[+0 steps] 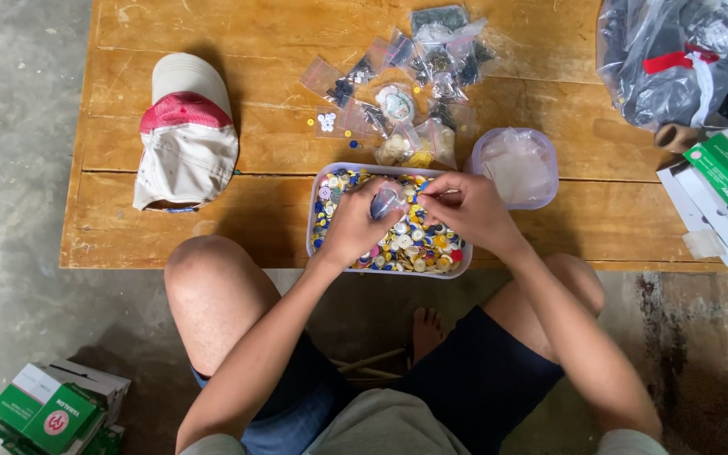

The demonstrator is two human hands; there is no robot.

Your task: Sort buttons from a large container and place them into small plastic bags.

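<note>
Over the button tray (318, 221): bagging step.
Left hand (355, 226) grips a small clear bag (388, 202); right hand (469, 212) fingers pinch at its mouth. Next move likely requires holding it open.

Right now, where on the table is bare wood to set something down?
Bare wood: the far left corner beyond the cap, the strip between cap and button tray, and the stretch right of the round tub toward the boxes. Crowded: the small bags behind the tray, where both hands work.
</note>
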